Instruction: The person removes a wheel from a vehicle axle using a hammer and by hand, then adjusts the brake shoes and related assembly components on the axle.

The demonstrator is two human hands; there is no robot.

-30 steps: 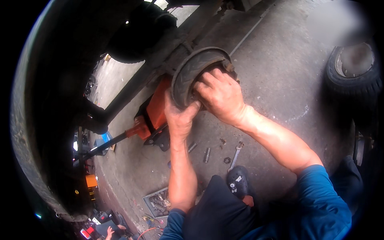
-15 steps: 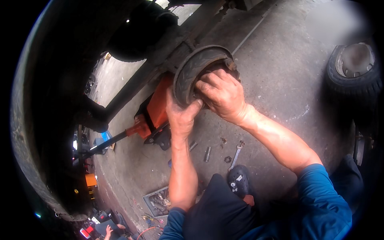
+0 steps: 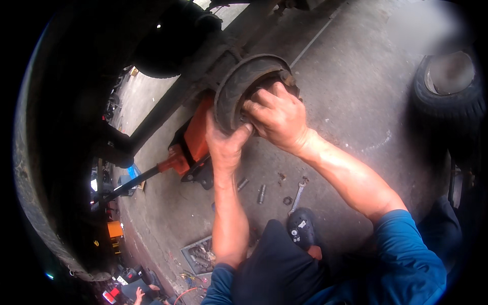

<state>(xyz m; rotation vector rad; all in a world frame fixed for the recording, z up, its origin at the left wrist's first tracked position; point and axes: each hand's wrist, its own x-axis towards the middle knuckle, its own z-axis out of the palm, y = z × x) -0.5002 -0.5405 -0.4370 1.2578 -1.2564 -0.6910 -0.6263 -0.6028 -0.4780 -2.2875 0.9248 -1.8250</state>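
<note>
A grey concrete workshop floor (image 3: pixel 351 76) spreads under everything I see through the head camera. Nearest me, the left hand (image 3: pixel 224 145) grips the lower rim of a round brake plate (image 3: pixel 231 94), thumb on its face. The right hand (image 3: pixel 279 119) has its fingers curled into the plate's hollow; I can't tell whether they pinch anything. The plate sits at the end of the axle, just beside the red jack (image 3: pixel 198 134). Over the last second my view has drifted a little, but both hands have kept their places, so I judge the work is staying at that one spot. Below on the floor lie a metal pin (image 3: pixel 262 194), a dark ring (image 3: pixel 287 201) and a wrench (image 3: pixel 296 198) touching the shoe (image 3: pixel 300 229); farther off, well apart, is a tyre (image 3: pixel 442 104).
</note>
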